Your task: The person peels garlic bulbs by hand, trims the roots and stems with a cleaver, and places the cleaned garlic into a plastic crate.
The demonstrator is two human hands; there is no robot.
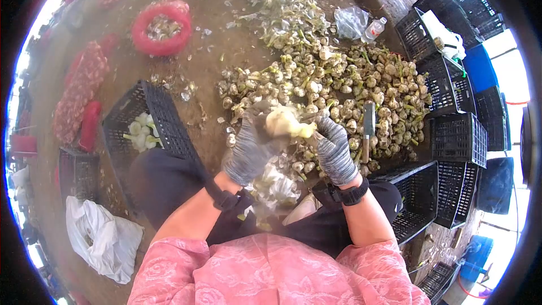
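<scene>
A pale garlic bulb [282, 122] with a cut stem is between my two gloved hands, above the front of the garlic pile. My right hand [334, 149] is closed at its stem end. Against the bulb's other side, my left hand [248, 149] is closed, its fingers partly smeared by motion. Beyond my hands lies a broad heap of unpeeled garlic bulbs [389, 90] with short stems. A cleaver [369, 121] with a wooden handle rests on the heap, right of my right hand. Loose garlic skins [276, 183] lie below my hands.
At my left a black crate [121, 130] contains several peeled bulbs [142, 131]. Red net bags [82, 96] and a rolled-open red net [162, 27] are farther left. Black crates [458, 138] line the right side. A plastic bottle [374, 30] lies behind the heap, and a white bag [104, 237] is front left.
</scene>
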